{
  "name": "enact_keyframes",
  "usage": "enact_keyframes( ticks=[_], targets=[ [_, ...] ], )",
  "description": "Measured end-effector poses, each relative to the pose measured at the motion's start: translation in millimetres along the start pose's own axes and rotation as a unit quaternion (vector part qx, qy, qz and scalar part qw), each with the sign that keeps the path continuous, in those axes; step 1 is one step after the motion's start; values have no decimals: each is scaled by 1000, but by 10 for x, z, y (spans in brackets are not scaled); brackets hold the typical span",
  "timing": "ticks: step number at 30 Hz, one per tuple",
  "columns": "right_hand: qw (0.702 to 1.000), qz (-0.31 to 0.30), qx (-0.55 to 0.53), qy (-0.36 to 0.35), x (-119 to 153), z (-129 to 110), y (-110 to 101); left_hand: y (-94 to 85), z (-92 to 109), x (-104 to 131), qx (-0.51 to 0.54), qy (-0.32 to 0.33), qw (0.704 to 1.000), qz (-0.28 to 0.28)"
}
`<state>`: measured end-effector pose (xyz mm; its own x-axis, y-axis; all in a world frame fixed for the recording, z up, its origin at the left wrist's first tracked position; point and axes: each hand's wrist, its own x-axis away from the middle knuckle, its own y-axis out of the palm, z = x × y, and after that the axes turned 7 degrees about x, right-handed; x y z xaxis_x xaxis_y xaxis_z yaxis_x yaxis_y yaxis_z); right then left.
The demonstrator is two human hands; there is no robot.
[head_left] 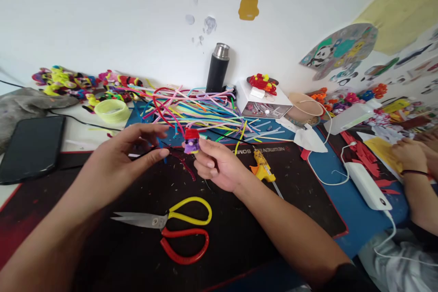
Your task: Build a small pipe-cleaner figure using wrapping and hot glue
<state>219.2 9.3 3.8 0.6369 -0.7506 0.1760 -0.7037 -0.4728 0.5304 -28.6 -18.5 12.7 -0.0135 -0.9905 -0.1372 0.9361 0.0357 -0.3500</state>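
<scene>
My right hand (222,164) pinches a small fuzzy pipe-cleaner figure (191,142), red on top and purple below, with a bit of yellow at its base. Left of it, my left hand (132,155) hovers with thumb and fingers apart. Dark strands and a dark red pipe cleaner (186,167) show between the two hands; whether my left fingers touch any strand is unclear. Below the hands, scissors (164,222) with one yellow and one red handle lie on the black mat (260,232), blades pointing left.
Loose coloured pipe cleaners (195,109) cover the table's back. A yellow glue gun (263,166) lies right of my hand. Around stand a black flask (218,68), white box (263,100), phone (32,148) and white power bank (367,186). Another person's hand (410,157) works at far right.
</scene>
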Motion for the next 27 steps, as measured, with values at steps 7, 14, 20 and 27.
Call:
enact_keyframes(
  ticks=[7, 14, 20, 27],
  targets=[
    [998, 45, 4, -46, -77, -43, 6, -69, -1, -82, -154, -7, 981, -120],
    [997, 67, 25, -42, 40, 50, -132, 300, -212, 53, -180, 44, 965, -184],
    [997, 50, 6, -54, 52, 64, -130, 354, -246, 52, -219, 54, 960, -168],
    [998, 33, -4, -47, 69, 57, -91, 391, -269, 49, -247, 63, 948, -190]
  ],
)
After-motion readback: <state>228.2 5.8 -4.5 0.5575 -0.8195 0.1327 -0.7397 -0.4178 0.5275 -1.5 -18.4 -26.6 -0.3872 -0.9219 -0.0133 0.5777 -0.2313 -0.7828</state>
